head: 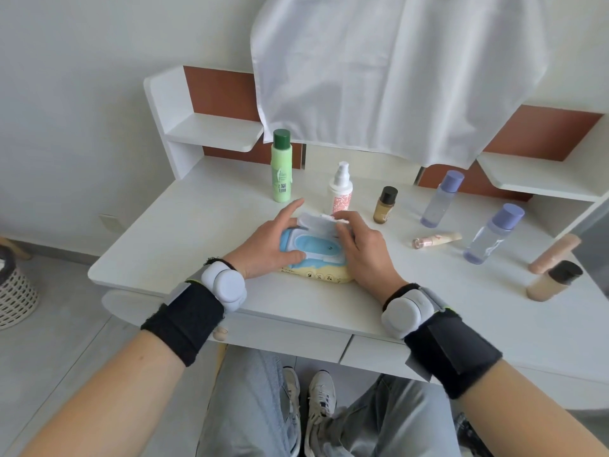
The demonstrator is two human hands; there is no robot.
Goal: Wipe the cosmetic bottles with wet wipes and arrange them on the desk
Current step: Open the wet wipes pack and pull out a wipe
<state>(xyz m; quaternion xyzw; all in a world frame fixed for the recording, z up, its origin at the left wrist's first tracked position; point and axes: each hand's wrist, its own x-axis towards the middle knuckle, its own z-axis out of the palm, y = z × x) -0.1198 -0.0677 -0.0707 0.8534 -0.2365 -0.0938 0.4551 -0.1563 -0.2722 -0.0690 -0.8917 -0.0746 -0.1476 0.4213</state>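
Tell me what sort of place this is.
Probably a bedroom dressing corner at home: a white dressing table with side shelves and drawers, cosmetic bottles on it, and a woven basket on the floor.

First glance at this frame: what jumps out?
Both hands meet on the blue-and-yellow wipes pack at the front centre of the desk: the left hand presses it down, the right hand pinches a wipe at its open lid. Behind stands a green bottle; a white cloth hangs above.
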